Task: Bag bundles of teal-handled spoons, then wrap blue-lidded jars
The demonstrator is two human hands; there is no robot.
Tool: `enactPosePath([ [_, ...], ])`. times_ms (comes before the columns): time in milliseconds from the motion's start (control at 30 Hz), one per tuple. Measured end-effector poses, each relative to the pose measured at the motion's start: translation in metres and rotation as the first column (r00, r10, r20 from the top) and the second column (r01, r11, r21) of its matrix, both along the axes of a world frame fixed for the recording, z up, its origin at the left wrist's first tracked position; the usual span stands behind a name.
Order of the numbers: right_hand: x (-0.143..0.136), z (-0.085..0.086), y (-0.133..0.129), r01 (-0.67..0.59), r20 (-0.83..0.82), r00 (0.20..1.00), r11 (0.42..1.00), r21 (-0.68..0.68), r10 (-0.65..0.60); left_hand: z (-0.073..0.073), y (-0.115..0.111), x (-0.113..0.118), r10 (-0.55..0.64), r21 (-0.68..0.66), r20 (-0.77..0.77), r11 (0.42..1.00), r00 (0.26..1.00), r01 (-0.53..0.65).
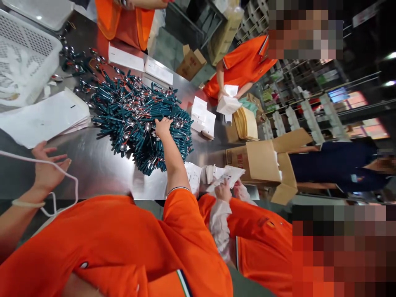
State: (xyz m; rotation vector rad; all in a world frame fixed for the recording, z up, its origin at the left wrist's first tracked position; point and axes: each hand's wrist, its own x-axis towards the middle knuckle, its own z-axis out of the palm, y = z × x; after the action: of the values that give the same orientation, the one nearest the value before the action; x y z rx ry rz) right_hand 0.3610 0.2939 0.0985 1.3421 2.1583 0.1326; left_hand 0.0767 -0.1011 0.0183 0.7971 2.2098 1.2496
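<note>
A large heap of metal spoons with dark teal handles [145,111] lies on the steel table. My right hand [163,127] reaches onto the near side of this heap, thumb and fingers apart and touching the handles. No spoon shows lifted in it. My left hand [51,168] is held over the table's near left edge, palm up, fingers spread, with nothing in it. Just beyond its fingertips lies a stack of white paper sheets or flat bags [46,115]. A pale cord [76,187] passes across my left hand and hangs in a loop beside it.
A white plastic basket [46,45] with clear wrappers stands at the far left. White packets [202,117] lie right of the heap. Co-workers in orange shirts [247,62] stand across and beside me, two handling white packets. An open cardboard box [262,161] stands at right.
</note>
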Motion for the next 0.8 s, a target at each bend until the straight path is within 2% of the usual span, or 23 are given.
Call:
enactPosePath([
  [100, -0.004, -0.001, 0.003, -0.026, 0.028, 0.999, 0.999, 0.022, 0.025, 0.008, 0.003, 0.004, 0.069, 0.022, 0.165, 0.997, 0.984, -0.074],
  [167, -0.004, 0.000, 0.005, -0.037, 0.021, 0.999, 0.999, 0.018, 0.037, 0.013, 0.003, 0.006, 0.090, 0.016, 0.197, 0.995, 0.976, -0.095],
  [367, -0.005, 0.005, 0.008, -0.025, 0.025, 0.999, 1.000, 0.005, 0.025, 0.019, -0.002, 0.005, 0.137, 0.030, 0.250, 0.988, 0.958, -0.149],
  [500, -0.009, 0.011, 0.006, -0.041, 0.046, 0.998, 0.998, -0.057, 0.044, 0.024, -0.002, 0.005, 0.153, 0.015, 0.254, 0.987, 0.955, -0.162],
  [633, -0.010, 0.016, -0.007, -0.031, 0.013, 0.999, 0.998, -0.050, 0.032, 0.030, 0.004, 0.009, 0.201, -0.006, 0.301, 0.978, 0.932, -0.209],
  [800, -0.014, 0.030, -0.027, -0.047, -0.048, 0.998, 0.999, 0.018, 0.048, 0.043, 0.011, 0.016, 0.145, -0.023, 0.293, 0.989, 0.945, -0.145],
])
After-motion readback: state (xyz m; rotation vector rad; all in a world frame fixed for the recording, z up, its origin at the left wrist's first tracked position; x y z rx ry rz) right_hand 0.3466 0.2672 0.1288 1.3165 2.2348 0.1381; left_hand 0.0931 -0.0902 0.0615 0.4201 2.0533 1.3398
